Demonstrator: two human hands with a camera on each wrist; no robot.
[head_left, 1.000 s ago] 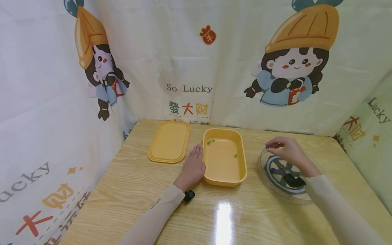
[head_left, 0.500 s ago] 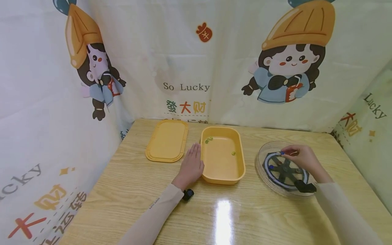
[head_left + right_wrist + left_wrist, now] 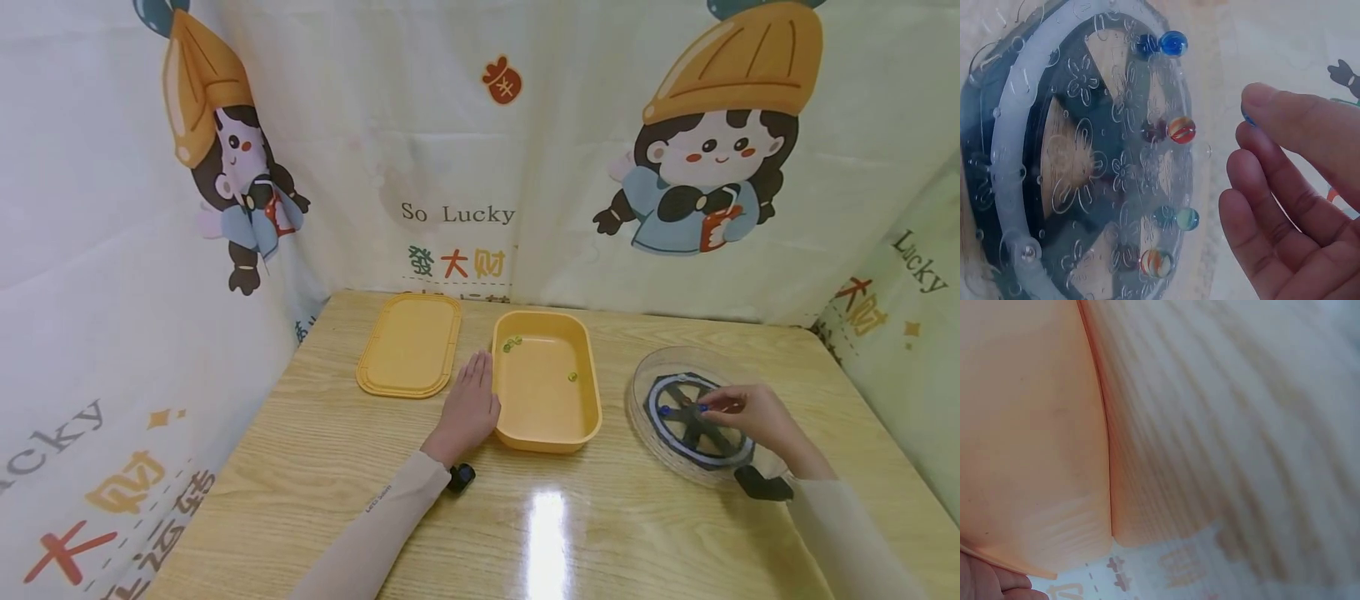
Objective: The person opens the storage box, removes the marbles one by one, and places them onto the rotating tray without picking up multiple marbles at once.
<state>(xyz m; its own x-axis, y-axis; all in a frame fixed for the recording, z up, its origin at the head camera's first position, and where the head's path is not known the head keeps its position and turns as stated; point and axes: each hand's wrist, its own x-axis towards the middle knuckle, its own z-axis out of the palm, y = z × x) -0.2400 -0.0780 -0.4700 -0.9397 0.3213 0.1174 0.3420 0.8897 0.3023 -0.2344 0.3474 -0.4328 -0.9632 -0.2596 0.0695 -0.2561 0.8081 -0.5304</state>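
Note:
My right hand [image 3: 761, 418] is over a round clear dish [image 3: 639, 375], pinching a blue marble [image 3: 1248, 118] between thumb and fingertips. In the right wrist view, several marbles lie in the dish, among them a blue marble [image 3: 1173, 44], an orange-red marble [image 3: 1182, 130] and a pale green marble [image 3: 1187, 219]. A dark spoked ring [image 3: 693, 429] with a light band shows through the clear dish. With fingers straight, my left hand [image 3: 465, 412] rests against the left wall of a yellow box [image 3: 546, 400]. A few yellow-green marbles [image 3: 572, 377] lie inside the box.
A yellow lid [image 3: 410, 346] lies flat on the wooden table [image 3: 315, 450], left of the box. Printed cloth [image 3: 360, 125] hangs behind the table and at both sides. A black wrist device [image 3: 461, 477] shows below the left hand.
My right hand has moved with the blue marble from the dish's far left rim, rightward and nearer, over its middle. The left hand stays at the box. The head view has shifted slightly.

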